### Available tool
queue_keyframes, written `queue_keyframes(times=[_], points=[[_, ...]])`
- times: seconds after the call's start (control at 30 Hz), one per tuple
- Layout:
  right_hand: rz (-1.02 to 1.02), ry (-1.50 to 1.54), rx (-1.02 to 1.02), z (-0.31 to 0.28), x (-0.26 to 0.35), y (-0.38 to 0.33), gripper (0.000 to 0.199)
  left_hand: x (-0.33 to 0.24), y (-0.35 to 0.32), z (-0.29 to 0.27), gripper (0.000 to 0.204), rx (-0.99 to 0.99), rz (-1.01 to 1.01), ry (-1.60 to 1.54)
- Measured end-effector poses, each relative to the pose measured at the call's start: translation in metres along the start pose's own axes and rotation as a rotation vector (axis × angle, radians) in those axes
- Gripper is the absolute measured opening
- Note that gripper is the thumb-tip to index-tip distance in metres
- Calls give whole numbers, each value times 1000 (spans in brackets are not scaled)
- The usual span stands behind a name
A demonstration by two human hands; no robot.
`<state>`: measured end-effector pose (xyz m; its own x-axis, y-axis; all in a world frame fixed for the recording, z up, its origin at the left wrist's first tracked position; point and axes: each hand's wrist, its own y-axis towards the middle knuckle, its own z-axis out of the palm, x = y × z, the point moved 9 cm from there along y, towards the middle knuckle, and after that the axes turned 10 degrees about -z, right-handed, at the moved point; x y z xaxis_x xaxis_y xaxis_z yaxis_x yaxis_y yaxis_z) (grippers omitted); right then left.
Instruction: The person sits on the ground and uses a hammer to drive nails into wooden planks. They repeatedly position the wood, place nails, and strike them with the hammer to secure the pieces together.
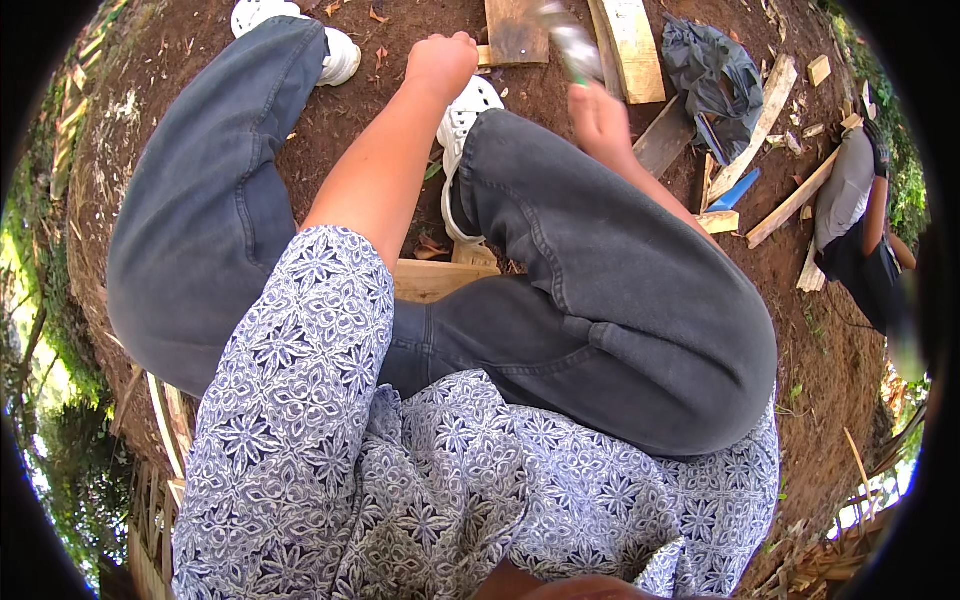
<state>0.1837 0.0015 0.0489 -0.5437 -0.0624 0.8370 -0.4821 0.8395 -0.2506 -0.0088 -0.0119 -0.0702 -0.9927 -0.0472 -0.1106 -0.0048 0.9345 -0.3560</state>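
Right hand (600, 122) is closing around a silvery tool (572, 45), its far end blurring and a spot of green showing beside the fingers, as a person in a patterned blue-and-white shirt (440, 470) and dark grey trousers (620, 240) is sitting low over brown earth (400, 18). To its left, the left hand (443, 65) is curling its fingers downward next to a short pale strip of wood (485, 56); the hand's underside is hiding, so whether it is gripping the strip cannot be told. The strip is reaching toward a dark brown board (517, 32), which is lying at the far side, between the hand and the tool. Just right of the tool, a pale plank (636, 50) is lying lengthwise, and farther right a crumpled black plastic bag (708, 78) is resting among loose timber. Beside the bag, a long rough-edged slat (768, 120) is slanting, with a blue object (735, 192) and a small wooden block (718, 221) lying near its lower end. A white shoe (460, 135) is showing just on the near side of the left hand, and a flat piece of wood (430, 280) is lying between the legs. At the far right edge, another person (872, 265) in dark clothing is appearing beside a stick (793, 200) on the ground.
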Motion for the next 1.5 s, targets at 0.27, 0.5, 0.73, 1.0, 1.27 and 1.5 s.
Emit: queue_keyframes(times=[0.27, 0.5, 0.73, 1.0, 1.27, 1.5], points=[[-99, 344, -184, -18, 23, 2, 47, -2, 1, 2, 26, -5, -15, -33], [298, -241, 104, -8, -68, 7, 52, -8, 1, -3, 30, 35, -50, -28], [-102, 289, -101, -12, 20, 0, 48, -11, -1, -13, 61, 150, -81, -84], [254, 85, -3, 9, -27, -14, 47, -5, 0, -12, 52, 114, -129, -132], [3, -138, -8, -3, -28, -10, 61, -9, 3, 4, 41, 99, -2, -66], [-186, 411, -43, -5, 35, -5, 50, -2, -3, 9, 39, 97, 8, -28]])
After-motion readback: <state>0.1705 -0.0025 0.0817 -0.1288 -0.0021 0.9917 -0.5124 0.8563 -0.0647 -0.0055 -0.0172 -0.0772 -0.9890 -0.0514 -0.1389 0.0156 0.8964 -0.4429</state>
